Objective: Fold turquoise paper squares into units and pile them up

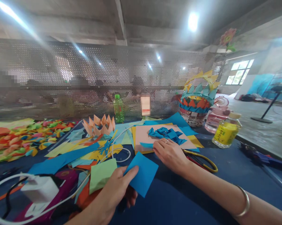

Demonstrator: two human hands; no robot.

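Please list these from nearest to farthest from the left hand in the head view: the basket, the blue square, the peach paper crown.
1. Blue square: held in the left hand.
2. Peach paper crown: beyond the hand, to its left.
3. Basket: back right.

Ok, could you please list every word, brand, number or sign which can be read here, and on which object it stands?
No text can be read with certainty.
Yellow label on the clear bottle: dark marks, too blurred to read.
Green bottle: no readable lettering.
Pale rectangle with a red band: pixelated, nothing readable.
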